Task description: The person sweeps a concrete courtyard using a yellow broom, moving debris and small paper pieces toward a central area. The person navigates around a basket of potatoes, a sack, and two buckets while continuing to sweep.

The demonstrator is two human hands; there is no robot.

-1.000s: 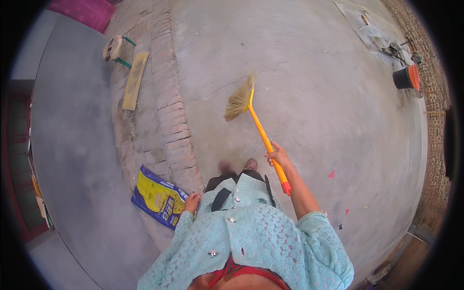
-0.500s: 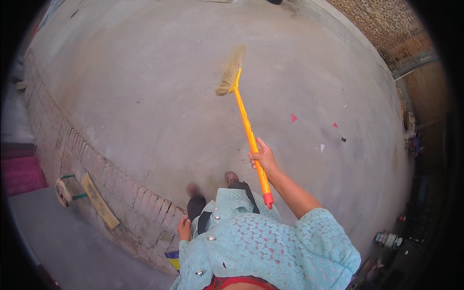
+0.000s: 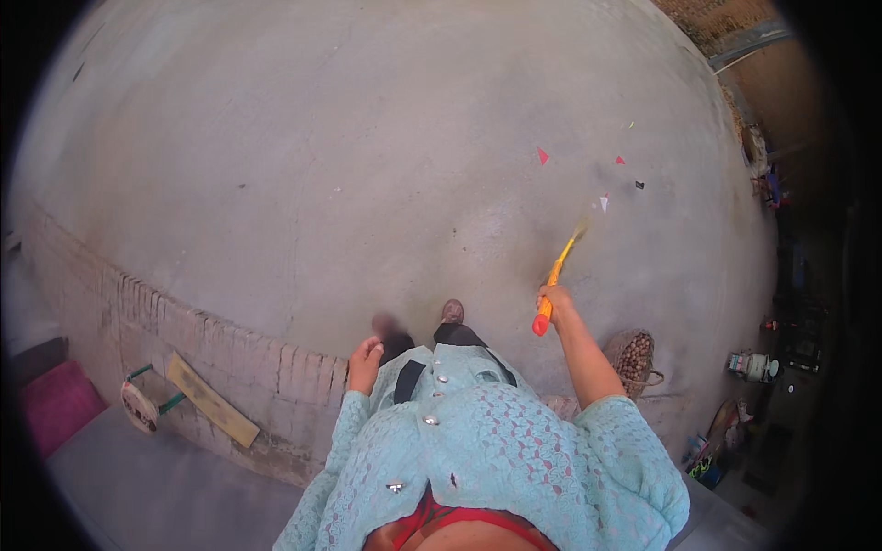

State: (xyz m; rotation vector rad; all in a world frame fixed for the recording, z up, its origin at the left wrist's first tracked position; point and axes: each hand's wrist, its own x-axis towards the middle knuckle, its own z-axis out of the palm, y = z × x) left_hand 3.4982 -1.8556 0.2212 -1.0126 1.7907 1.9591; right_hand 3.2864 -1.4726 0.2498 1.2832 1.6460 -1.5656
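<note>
My right hand (image 3: 557, 296) is wrapped round the yellow-orange handle of a broom (image 3: 556, 272), near its red end cap. Foreshortened, the broom slants down and away from me, its straw bristles (image 3: 579, 230) seen almost edge-on close to the floor. Just beyond the bristles lies a small white scrap (image 3: 604, 203). Red scraps (image 3: 543, 156) and a black bit (image 3: 640, 185) are scattered farther off. At my left side hangs my left hand (image 3: 365, 364), its fingers curled in with nothing visible in them.
Grey concrete floor (image 3: 276, 138) spreads ahead. A brick edging (image 3: 230, 344) runs along the left, with a wooden board (image 3: 213, 400) and a round stool (image 3: 140, 406) beyond it. To my right stands a wicker basket (image 3: 634, 356) with brown lumps inside. Assorted clutter (image 3: 753, 367) lines the far right.
The broom has swung from pointing ahead to the right and down toward the scraps. My view has shifted forward, bringing the scraps closer and the basket into sight. My left hand has risen slightly.
</note>
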